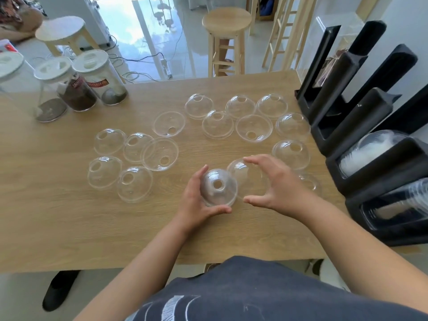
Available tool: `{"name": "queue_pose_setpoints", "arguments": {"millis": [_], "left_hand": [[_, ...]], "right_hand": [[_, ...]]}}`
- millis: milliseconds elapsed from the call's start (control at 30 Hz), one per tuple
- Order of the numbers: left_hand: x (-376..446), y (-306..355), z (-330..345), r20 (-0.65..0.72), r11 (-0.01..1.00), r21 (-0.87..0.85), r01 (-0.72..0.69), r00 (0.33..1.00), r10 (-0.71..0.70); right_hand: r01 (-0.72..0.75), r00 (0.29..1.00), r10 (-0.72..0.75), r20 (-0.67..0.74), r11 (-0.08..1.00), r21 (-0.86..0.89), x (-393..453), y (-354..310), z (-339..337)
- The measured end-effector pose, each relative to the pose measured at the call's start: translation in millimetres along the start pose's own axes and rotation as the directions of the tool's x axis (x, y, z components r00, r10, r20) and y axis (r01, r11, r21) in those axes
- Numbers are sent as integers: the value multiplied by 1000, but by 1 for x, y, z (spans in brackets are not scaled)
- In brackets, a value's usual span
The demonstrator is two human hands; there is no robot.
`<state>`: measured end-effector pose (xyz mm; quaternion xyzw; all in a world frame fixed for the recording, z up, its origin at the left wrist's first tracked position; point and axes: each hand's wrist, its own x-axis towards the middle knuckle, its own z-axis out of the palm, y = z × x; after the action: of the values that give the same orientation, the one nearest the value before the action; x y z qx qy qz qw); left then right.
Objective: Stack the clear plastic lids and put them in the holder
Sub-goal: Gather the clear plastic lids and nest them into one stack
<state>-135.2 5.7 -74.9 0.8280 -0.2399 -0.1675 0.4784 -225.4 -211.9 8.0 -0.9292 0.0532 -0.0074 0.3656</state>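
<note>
Left hand (196,195) grips a domed lid (218,187) — jar (80,89) label unreadable (blurred).

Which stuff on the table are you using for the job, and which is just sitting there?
For the job:
- loose clear lids
- lid stack in the left hand
- lid under the right hand
- black holder

Just sitting there:
- jars
- stools

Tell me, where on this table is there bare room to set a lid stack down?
The near-left table is bare, between the front edge, the left lid cluster and the left hand. A smaller gap lies between the jars and that cluster. The far right, around the lids beside the black holder, is crowded.
</note>
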Motion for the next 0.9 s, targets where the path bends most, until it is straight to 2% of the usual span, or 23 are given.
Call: {"name": "queue_pose_setpoints", "arguments": {"millis": [100,267,400,467,533,633,700,800,900], "left_hand": [[-5,-7,-10,-1,999,-26,-23,1000,23],[-21,-8,-24,-16,998,12,-58,998,58],[-28,-2,-31,-17,999,-17,-44,999,44],[-30,3,-36,-78,994,-104,-14,997,6],[-31,3,-45,-197,990,-138,12,980,-39],[-31,-9,-72,-430,995,101,12,902,33],[-31,-25,-91,-531,954,292,64,840,106],[-29,-48,-111,-585,887,412,210,807,80],[-27,-62,-119,-588,854,417,309,809,-6]], "right_hand": [[57,997,-55,49,998,-42,21,-18,10],[57,976,-36,213,994,-94,34,-27,39],[77,963,-23,268,979,-190,36,-26,50],[56,963,-8,269,984,-172,38,-26,50],[38,963,1,268,990,-138,40,-23,50],[38,962,-5,274,993,-114,38,-21,51],[16,963,0,268,998,-59,36,-20,49],[-63,986,55,154,997,51,28,-12,38],[-145,989,146,-40,989,21,14,7,22]]}}
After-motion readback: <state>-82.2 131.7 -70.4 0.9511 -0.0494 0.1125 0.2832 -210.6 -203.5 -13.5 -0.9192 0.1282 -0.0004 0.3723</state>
